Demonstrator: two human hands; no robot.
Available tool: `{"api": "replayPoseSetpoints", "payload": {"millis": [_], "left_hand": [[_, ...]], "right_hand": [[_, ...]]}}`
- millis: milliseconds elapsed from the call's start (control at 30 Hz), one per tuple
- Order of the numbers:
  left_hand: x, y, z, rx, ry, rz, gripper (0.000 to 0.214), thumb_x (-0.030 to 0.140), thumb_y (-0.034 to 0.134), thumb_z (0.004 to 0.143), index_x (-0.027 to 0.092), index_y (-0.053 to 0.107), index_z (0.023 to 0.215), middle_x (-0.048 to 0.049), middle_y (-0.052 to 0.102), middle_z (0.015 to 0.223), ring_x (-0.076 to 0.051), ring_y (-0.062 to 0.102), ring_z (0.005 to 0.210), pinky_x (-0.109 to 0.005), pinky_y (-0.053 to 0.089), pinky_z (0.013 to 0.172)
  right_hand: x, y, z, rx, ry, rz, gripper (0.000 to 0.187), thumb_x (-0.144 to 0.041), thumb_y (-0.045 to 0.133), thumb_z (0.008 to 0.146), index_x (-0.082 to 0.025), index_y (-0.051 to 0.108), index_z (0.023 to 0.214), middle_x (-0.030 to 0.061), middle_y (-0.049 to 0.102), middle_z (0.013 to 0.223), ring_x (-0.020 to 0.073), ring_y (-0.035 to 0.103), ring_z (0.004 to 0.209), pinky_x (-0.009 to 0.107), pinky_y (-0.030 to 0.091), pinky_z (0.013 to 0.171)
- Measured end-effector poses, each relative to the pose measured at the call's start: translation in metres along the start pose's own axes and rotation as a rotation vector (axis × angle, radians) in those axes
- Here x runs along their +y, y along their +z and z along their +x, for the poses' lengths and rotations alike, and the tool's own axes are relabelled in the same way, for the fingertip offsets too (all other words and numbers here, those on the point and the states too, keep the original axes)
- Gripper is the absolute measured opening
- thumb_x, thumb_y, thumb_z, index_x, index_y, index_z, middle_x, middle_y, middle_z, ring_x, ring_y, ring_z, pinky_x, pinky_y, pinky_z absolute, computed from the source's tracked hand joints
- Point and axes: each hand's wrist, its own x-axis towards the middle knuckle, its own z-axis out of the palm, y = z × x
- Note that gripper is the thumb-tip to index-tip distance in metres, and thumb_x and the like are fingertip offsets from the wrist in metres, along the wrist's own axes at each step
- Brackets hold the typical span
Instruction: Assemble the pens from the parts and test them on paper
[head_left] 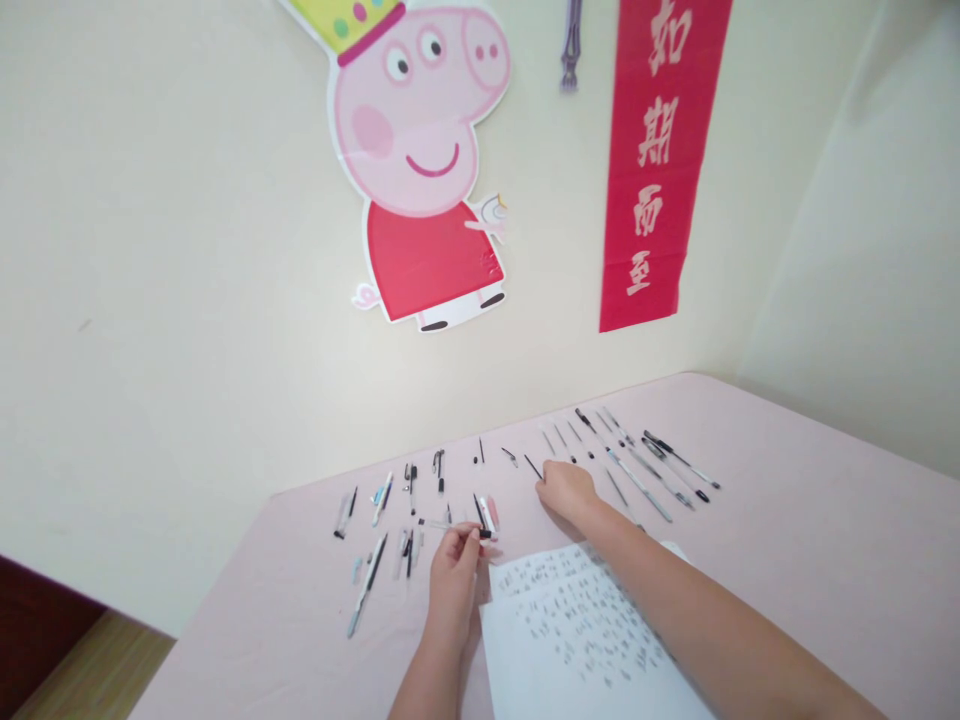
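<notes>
My left hand (454,560) pinches a slim clear pen barrel (446,526) with a black end, held nearly level above the table. To its right, my right hand (566,490) is closed at the table top, and a thin black pen refill (532,466) sticks out from its fingertips; their exact grip is partly hidden. Just beyond the left hand lie a pink-and-white pen part (492,512) and a dark stick (478,510). A small pen tip piece (509,457) rests left of the refill.
Handwritten paper sheets (570,640) lie under my right forearm. Pens and pen parts spread to the left, including a white-and-black pen (367,585), and to the right, including a blue-white pen (639,485). The pink table (810,560) meets a wall bearing a cartoon pig cutout (435,260).
</notes>
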Motion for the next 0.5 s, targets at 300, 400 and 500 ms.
{"api": "replayPoseSetpoints", "payload": {"millis": [300,400,500], "left_hand": [[-0.001,-0.002,0.002,0.028,-0.027,-0.059,0.032,0.045,0.067,0.065,0.017,0.057,0.078,0.0007,0.063,0.057,-0.01,0.055,0.054,-0.02,0.037,0.054],[-0.004,-0.004,0.005,0.041,-0.008,-0.069,0.035,0.048,0.067,0.064,0.017,0.058,0.079,0.001,0.062,0.057,-0.011,0.054,0.053,-0.021,0.038,0.054],[-0.008,-0.007,0.008,0.058,-0.002,-0.095,0.038,0.05,0.068,0.064,0.016,0.058,0.077,0.0011,0.061,0.056,-0.01,0.053,0.053,-0.022,0.039,0.055]], "right_hand": [[0.019,-0.013,-0.015,-0.198,-0.212,0.337,0.011,-0.015,0.048,0.073,-0.016,0.059,0.074,0.0015,0.063,0.07,0.0101,0.056,0.061,0.018,0.037,0.054],[0.025,-0.014,-0.018,-0.393,-0.283,0.61,0.008,-0.017,0.048,0.072,-0.015,0.056,0.074,-0.0015,0.057,0.062,0.0075,0.051,0.049,0.017,0.037,0.048],[0.03,-0.015,-0.018,-0.53,-0.339,0.739,0.006,-0.019,0.052,0.069,-0.015,0.055,0.071,-0.003,0.055,0.059,0.0073,0.05,0.047,0.018,0.038,0.047]]}}
